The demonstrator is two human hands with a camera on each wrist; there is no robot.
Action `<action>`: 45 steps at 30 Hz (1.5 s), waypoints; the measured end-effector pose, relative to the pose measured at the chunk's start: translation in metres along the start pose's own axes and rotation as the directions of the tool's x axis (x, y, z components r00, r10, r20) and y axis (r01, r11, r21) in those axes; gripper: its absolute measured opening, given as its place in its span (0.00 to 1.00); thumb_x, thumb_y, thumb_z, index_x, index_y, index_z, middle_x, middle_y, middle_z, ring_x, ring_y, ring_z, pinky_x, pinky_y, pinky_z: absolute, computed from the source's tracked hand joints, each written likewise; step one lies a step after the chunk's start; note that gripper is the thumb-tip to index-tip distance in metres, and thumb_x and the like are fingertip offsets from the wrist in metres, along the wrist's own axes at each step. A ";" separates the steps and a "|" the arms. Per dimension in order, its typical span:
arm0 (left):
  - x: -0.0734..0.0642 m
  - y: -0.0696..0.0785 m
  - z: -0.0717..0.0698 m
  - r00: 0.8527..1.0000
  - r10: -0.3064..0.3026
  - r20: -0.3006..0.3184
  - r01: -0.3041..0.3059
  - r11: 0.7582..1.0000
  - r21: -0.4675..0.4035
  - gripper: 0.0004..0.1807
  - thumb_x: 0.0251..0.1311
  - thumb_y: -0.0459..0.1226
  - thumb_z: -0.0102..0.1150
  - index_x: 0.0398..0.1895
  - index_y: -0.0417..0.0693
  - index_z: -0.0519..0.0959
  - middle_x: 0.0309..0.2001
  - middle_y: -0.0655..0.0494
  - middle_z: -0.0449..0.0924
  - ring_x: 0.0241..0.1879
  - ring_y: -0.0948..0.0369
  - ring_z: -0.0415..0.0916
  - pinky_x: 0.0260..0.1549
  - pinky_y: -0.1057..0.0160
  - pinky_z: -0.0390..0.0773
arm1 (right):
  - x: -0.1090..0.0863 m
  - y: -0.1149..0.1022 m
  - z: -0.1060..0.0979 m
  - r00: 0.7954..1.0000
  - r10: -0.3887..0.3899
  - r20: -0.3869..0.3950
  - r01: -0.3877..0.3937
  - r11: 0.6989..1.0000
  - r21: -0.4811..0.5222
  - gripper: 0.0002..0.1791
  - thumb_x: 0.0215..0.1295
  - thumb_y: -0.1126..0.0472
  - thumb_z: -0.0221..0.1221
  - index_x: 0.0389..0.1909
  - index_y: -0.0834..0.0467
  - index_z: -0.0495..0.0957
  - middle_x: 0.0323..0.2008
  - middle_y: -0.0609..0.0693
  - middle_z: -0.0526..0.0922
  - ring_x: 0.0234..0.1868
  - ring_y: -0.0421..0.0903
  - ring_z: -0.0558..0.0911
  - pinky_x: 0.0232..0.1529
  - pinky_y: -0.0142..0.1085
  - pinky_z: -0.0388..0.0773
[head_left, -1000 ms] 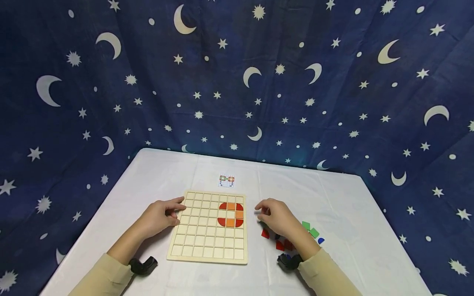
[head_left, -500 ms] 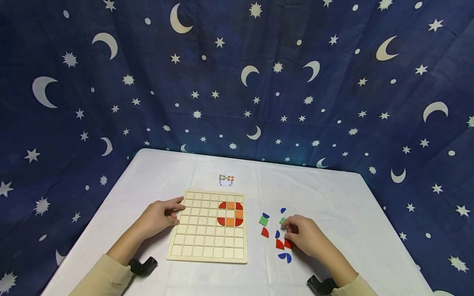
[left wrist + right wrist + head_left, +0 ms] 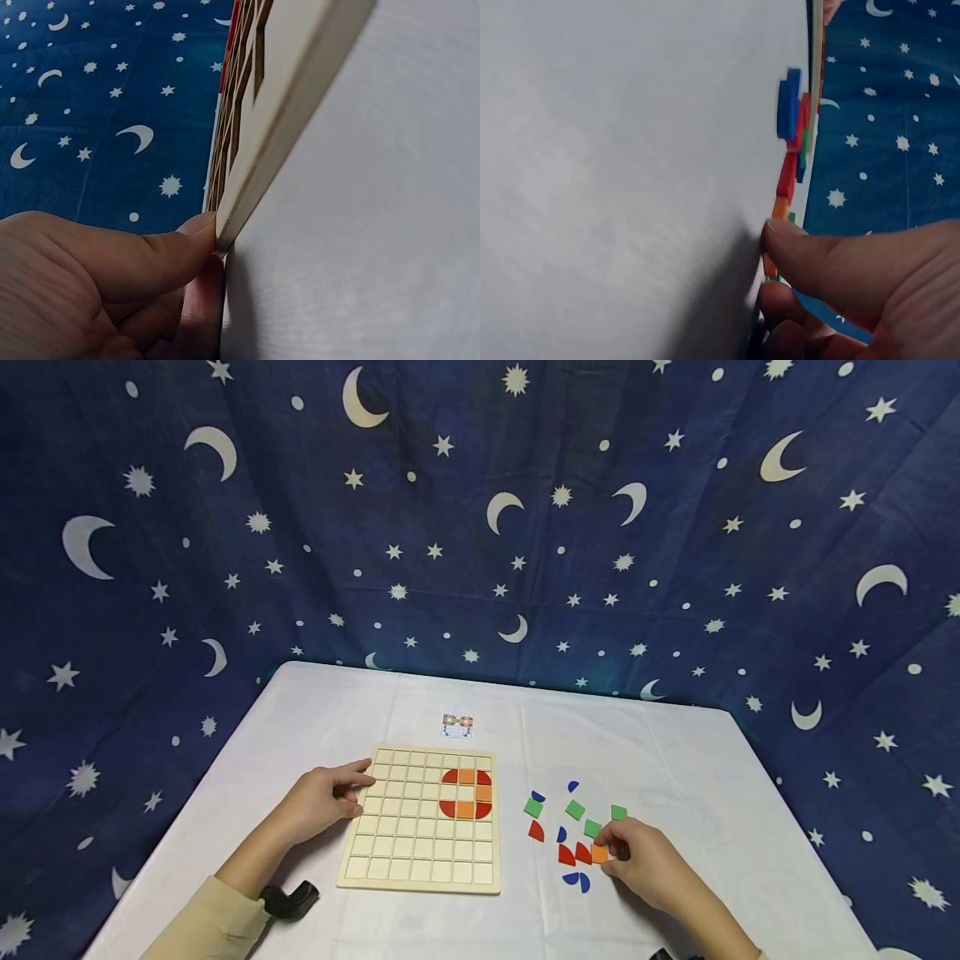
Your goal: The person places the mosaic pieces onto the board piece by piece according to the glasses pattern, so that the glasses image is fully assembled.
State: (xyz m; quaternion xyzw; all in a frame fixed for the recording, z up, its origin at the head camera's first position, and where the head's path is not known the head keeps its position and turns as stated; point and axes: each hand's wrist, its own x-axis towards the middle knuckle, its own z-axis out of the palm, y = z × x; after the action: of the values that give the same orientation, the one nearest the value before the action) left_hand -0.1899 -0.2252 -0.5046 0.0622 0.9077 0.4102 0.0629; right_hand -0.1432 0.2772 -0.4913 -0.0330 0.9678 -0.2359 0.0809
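My left hand (image 3: 322, 802) rests against the left edge of a pale wooden grid board (image 3: 420, 887). Its thumb touches the board's rim (image 3: 281, 131) in the left wrist view; the other fingers are partly hidden. Several red quarter-round tiles and orange square tiles form a ring at the board's upper right. My right hand (image 3: 641, 860) pinches an orange square tile (image 3: 599, 854) at the table surface, between thumb and fingertips. In the right wrist view, the thumb partly covers this orange tile (image 3: 771, 266). A red quarter-round tile (image 3: 583, 853) lies just left of it.
Several loose green squares, such as this green tile (image 3: 574, 810), lie right of the board, with red quarter-rounds and blue half-rounds (image 3: 573, 787) scattered among them. A small pattern card (image 3: 457, 725) lies behind the board. A star-print cloth (image 3: 450, 527) hangs beyond the white table (image 3: 675, 760).
My right hand has moved from beside the board, rightward and nearer, across the loose tiles to the orange square tile, uncovering several green and blue tiles. The left hand stays at the board.
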 end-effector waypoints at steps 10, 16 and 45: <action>0.000 0.000 0.001 1.000 0.005 -0.005 -0.005 1.000 -0.015 0.25 0.55 0.25 0.73 0.58 0.45 0.89 0.78 0.47 0.74 0.35 0.61 0.75 0.34 0.68 0.72 | 0.003 -0.010 0.001 1.000 -0.014 -0.016 0.013 0.999 -0.036 0.14 0.57 0.66 0.78 0.37 0.48 0.84 0.29 0.43 0.75 0.34 0.42 0.73 0.37 0.33 0.69; 0.000 -0.001 0.001 1.000 0.000 -0.004 0.000 1.000 -0.024 0.25 0.55 0.26 0.74 0.58 0.45 0.89 0.78 0.48 0.73 0.35 0.61 0.75 0.34 0.67 0.72 | 0.011 -0.029 0.000 1.000 0.008 -0.004 -0.008 1.000 0.008 0.14 0.59 0.66 0.77 0.41 0.49 0.85 0.30 0.44 0.75 0.35 0.42 0.74 0.36 0.32 0.72; 0.000 -0.001 0.001 1.000 0.001 -0.002 -0.001 1.000 -0.009 0.25 0.55 0.26 0.74 0.59 0.46 0.89 0.78 0.48 0.73 0.35 0.61 0.75 0.35 0.67 0.72 | 0.087 -0.161 0.058 0.947 -0.315 0.056 0.308 0.945 0.111 0.08 0.65 0.63 0.73 0.41 0.50 0.85 0.28 0.42 0.77 0.32 0.40 0.75 0.36 0.33 0.72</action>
State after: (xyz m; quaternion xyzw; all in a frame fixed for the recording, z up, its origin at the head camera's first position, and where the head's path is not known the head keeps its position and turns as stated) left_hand -0.1901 -0.2251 -0.5063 0.0622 0.9059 0.4142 0.0622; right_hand -0.2149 0.0999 -0.4800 -0.1900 0.9337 -0.2929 0.0794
